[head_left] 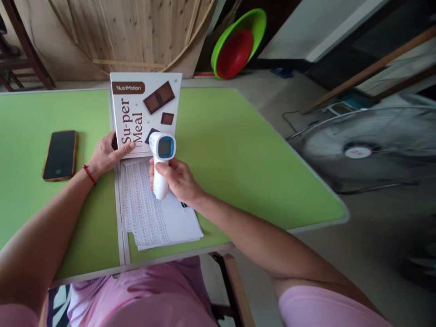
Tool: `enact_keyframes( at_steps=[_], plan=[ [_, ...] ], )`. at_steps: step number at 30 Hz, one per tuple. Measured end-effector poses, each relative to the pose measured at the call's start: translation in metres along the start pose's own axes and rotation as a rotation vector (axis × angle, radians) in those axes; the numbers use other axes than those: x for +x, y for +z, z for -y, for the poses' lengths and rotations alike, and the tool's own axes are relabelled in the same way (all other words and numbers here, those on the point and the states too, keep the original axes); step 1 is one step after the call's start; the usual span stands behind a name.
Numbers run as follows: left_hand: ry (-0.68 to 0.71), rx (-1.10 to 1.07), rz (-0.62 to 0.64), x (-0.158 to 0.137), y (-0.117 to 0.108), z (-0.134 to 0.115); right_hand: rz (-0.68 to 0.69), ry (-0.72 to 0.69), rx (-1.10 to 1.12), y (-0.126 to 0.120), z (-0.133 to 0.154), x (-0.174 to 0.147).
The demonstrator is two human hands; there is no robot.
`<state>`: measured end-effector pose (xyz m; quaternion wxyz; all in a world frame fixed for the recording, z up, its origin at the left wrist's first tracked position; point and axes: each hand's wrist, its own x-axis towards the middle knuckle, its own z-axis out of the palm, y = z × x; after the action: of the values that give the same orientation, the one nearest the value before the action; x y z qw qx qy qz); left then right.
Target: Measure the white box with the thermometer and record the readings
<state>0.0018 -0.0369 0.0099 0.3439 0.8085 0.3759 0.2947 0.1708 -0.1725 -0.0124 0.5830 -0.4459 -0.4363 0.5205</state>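
Note:
A white box (146,109) printed "NutriMotion Su-per Meal" with chocolate pieces on it stands upright on the green table. My left hand (108,155) grips its lower left corner, thumb across the front. In my right hand (179,179) is a white infrared thermometer (161,181), fingers wrapped round its handle. Its blue-rimmed screen faces me and its head is in front of the box's lower right part. Beneath the thermometer lies a stack of handwritten paper (150,218). A small dark object (184,205) shows partly beside my right wrist; I cannot tell what it is.
A phone (60,154) in a brown case lies left of my left hand. The green table (255,168) has a pale seam and a slanted right edge. Beyond that edge stands a large fan (361,152). Green and red basins (235,52) lean at the back.

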Motion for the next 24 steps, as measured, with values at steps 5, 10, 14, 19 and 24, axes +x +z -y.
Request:
enact_keyframes(
  at_steps=[5,10,14,19,24],
  plan=[
    [-0.016,-0.004,-0.007,-0.001,0.0,-0.001,0.024,0.027,0.026,-0.001,0.003,0.001],
    [-0.014,-0.02,0.0,0.0,-0.001,-0.001,0.043,0.046,0.002,-0.003,0.008,0.001],
    [-0.022,0.0,-0.005,0.001,-0.002,-0.001,-0.058,-0.033,-0.121,-0.006,0.019,-0.002],
    [-0.066,-0.021,-0.027,0.002,-0.003,-0.001,-0.255,-0.174,-0.262,-0.013,0.036,-0.005],
    [-0.108,-0.155,-0.041,0.001,-0.004,-0.001,-0.36,-0.266,-0.325,-0.022,0.049,-0.004]
  ],
)
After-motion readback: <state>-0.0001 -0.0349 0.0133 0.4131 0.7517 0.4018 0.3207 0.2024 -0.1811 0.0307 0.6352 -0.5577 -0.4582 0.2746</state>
